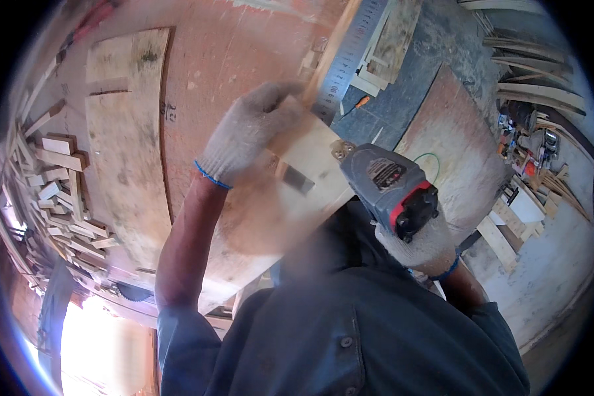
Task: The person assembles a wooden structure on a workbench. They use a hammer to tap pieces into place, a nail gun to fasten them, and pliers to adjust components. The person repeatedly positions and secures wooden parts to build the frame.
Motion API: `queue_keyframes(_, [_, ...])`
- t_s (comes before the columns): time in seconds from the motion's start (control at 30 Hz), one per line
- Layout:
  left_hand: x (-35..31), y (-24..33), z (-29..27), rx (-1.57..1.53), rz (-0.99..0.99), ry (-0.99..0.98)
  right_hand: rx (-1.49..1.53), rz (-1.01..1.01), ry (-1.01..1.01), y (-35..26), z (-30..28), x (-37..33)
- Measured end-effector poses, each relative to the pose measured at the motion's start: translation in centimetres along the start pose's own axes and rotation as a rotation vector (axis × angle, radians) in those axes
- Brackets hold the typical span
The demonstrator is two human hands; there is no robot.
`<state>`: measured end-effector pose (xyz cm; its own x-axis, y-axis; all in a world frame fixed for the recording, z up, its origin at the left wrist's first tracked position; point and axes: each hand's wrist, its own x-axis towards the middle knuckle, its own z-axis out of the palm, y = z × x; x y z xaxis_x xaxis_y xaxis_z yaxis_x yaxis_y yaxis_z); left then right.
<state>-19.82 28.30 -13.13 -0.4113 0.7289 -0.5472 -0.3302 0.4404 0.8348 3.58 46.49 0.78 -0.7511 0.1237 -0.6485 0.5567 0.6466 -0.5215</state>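
Observation:
My left hand [254, 129], in a pale knitted glove with a blue cuff edge, is closed on the upper end of a light wooden board [317, 148]. A dark rectangular patch shows on the board below the hand, and I cannot tell if it is a hole. In my right hand [419, 244], also gloved, is a grey nail gun [389, 175] with a red and black rear end. Its metal nose is at the board's right edge; I cannot tell whether they touch. The nail gun's body hides most of the fingers. A steel ruler [350, 53] lies just beyond my left hand.
A large plywood panel [129, 125] lies on the left, with piled wood offcuts [72, 191] beyond it. A circular saw blade [133, 292] shows at lower left. An orange-handled tool [362, 101] and thin wood strips lie ahead. Tools and scraps [534, 142] crowd the far right.

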Motion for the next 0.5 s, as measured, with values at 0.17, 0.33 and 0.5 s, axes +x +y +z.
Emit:
queue_keyframes(0.17, [-0.3, -0.6, 0.5, -0.019, -0.040, 0.025, 0.172, 0.140, 0.025, -1.6, 1.3, 0.6])
queue_keyframes(0.33, [-0.2, -1.7, 0.2, 0.114, 0.092, 0.083, 0.033, -0.096, 0.106, -1.3, 0.9, 1.2])
queue_keyframes(0.5, [-3.5, -1.3, -1.9, 0.267, 0.066, 0.189, 0.191, 0.070, 0.112, -2.5, -0.2, 1.8])
